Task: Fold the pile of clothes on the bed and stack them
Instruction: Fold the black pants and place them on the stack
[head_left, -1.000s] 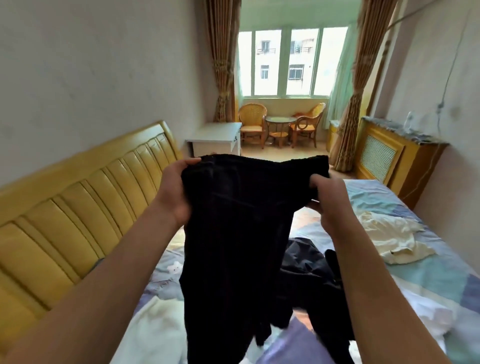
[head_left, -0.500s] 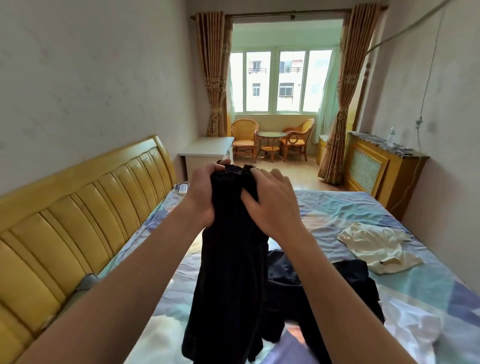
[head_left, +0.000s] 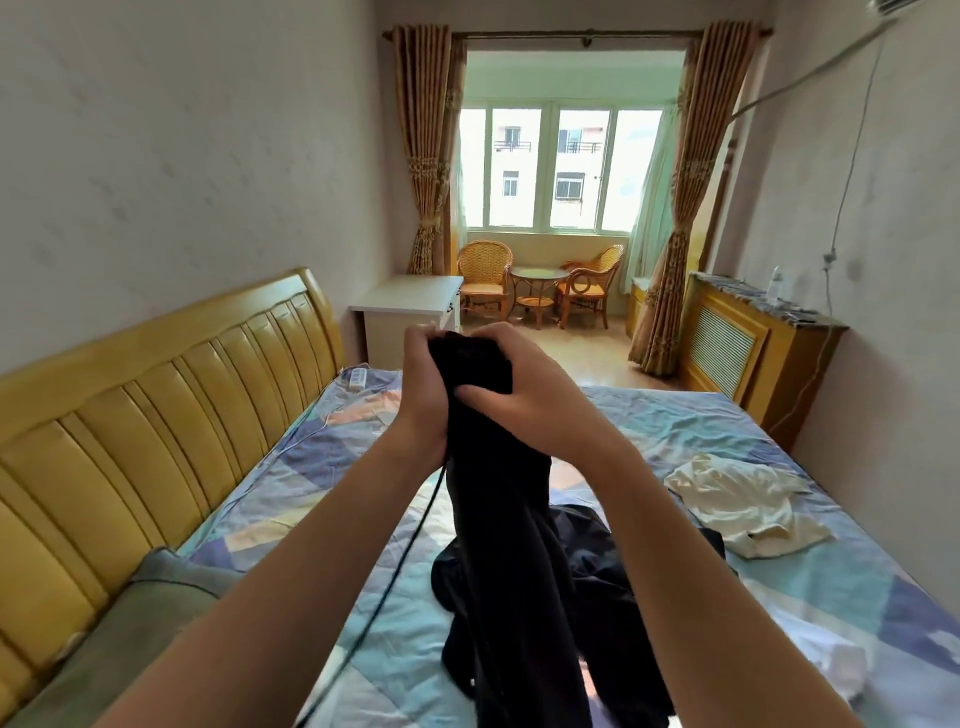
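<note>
A black garment (head_left: 498, 561) hangs doubled lengthwise from both my hands, held up over the bed (head_left: 675, 426). My left hand (head_left: 423, 395) grips its top edge from the left, and my right hand (head_left: 514, 405) grips the same bunched top from the right, the two hands touching. A thin black drawstring (head_left: 410, 551) dangles from it on the left. Under it lies a heap of dark clothes (head_left: 597, 561). A cream garment (head_left: 743, 504) lies crumpled on the right of the bed, and a white one (head_left: 831, 665) sits at the near right.
A yellow padded headboard (head_left: 156, 415) runs along the left, with a grey-green pillow (head_left: 140, 623) below it. A white power strip (head_left: 357, 378) lies at the bed's far left corner. A white desk (head_left: 410, 306), wicker chairs and a radiator cover (head_left: 737, 343) stand beyond.
My hands came together, bringing the garment's spread top edges into one bunch so it hangs doubled and narrow. The view has tilted down toward the bed.
</note>
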